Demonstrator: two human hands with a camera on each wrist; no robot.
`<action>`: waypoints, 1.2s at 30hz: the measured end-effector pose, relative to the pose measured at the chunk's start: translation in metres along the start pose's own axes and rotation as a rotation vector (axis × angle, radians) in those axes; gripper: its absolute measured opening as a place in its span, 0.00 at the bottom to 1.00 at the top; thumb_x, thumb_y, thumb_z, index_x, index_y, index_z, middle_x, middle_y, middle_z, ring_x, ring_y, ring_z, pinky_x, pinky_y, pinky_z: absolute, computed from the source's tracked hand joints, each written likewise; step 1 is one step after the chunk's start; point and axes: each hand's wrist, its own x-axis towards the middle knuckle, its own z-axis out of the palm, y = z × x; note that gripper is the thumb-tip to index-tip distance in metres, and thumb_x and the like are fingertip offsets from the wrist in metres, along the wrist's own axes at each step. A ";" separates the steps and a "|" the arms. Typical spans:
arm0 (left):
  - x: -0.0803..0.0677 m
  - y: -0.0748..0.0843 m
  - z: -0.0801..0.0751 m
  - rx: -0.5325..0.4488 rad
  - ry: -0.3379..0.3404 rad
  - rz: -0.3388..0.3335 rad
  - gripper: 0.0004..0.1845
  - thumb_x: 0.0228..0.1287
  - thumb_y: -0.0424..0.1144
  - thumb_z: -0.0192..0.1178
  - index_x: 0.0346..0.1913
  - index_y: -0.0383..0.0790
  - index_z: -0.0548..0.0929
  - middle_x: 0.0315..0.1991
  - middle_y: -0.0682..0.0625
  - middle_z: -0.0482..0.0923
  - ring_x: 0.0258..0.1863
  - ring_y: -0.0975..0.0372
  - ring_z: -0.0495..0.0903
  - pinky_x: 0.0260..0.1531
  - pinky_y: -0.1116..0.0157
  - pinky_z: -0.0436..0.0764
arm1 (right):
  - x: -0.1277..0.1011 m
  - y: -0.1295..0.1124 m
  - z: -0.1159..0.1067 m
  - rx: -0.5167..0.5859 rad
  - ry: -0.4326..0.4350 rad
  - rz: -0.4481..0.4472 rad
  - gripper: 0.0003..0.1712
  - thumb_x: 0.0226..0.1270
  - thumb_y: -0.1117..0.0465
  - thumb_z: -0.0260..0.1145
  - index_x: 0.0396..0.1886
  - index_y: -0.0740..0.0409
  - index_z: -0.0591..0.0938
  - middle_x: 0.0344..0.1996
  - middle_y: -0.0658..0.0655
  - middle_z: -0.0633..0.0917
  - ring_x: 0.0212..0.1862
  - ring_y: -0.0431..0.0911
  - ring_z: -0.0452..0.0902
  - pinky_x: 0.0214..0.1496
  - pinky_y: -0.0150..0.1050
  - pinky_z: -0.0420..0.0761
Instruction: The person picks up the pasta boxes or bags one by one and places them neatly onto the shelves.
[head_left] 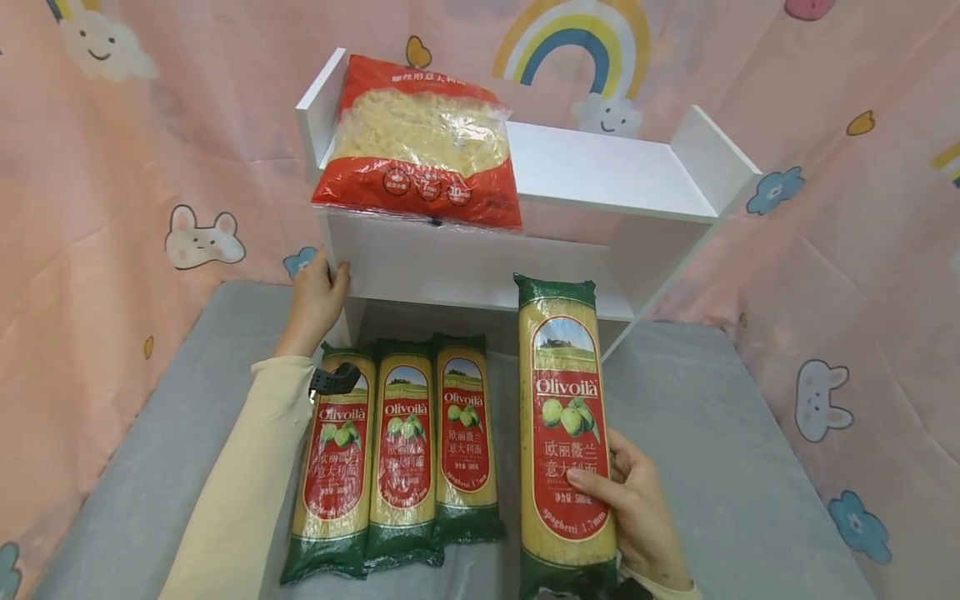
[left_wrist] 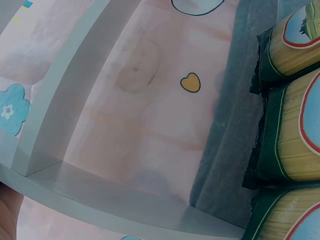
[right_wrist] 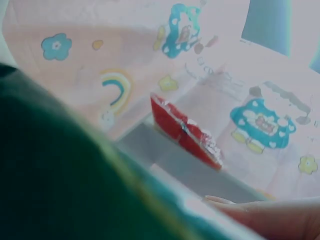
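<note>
In the head view, read as a dial, the right hand (head_left: 641, 510) at five o'clock pinches an upright spaghetti pack (head_left: 566, 408), thumb across its front and fingers round its right edge. The left hand (head_left: 313, 304), at nine, grips the left upright of the white shelf (head_left: 600, 162). Three more spaghetti packs (head_left: 405, 442) lie side by side at seven, green top ends toward the shelf's foot; pale strands show in them. At eleven, on the top tier, a red bag (head_left: 427, 142) shows short pale pasta through its window, its lower edge jutting past the tier's front edge. From the bag, white board runs open to the right end wall (head_left: 712, 158) at two. Grey cloth (head_left: 720, 433) shows between held pack and row, and stretches away past four.
</note>
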 end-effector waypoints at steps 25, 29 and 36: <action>0.001 -0.001 0.001 -0.022 -0.013 -0.022 0.13 0.71 0.32 0.47 0.49 0.23 0.72 0.37 0.28 0.78 0.34 0.41 0.79 0.32 0.46 0.76 | 0.002 -0.040 0.005 -0.071 0.007 -0.127 0.23 0.60 0.79 0.56 0.55 0.61 0.74 0.38 0.60 0.85 0.36 0.51 0.83 0.33 0.47 0.82; 0.001 -0.001 0.001 -0.017 -0.012 -0.019 0.12 0.71 0.32 0.47 0.49 0.23 0.72 0.36 0.28 0.78 0.33 0.41 0.79 0.31 0.47 0.76 | 0.004 -0.046 0.005 -0.066 0.019 -0.154 0.23 0.60 0.80 0.56 0.55 0.62 0.74 0.38 0.60 0.85 0.36 0.51 0.83 0.32 0.47 0.82; 0.002 -0.002 0.001 -0.022 -0.003 -0.008 0.12 0.71 0.31 0.48 0.48 0.23 0.72 0.35 0.28 0.78 0.32 0.42 0.79 0.30 0.47 0.76 | 0.009 -0.058 0.007 -0.074 0.030 -0.179 0.23 0.60 0.80 0.56 0.55 0.63 0.74 0.38 0.61 0.84 0.36 0.51 0.83 0.32 0.46 0.82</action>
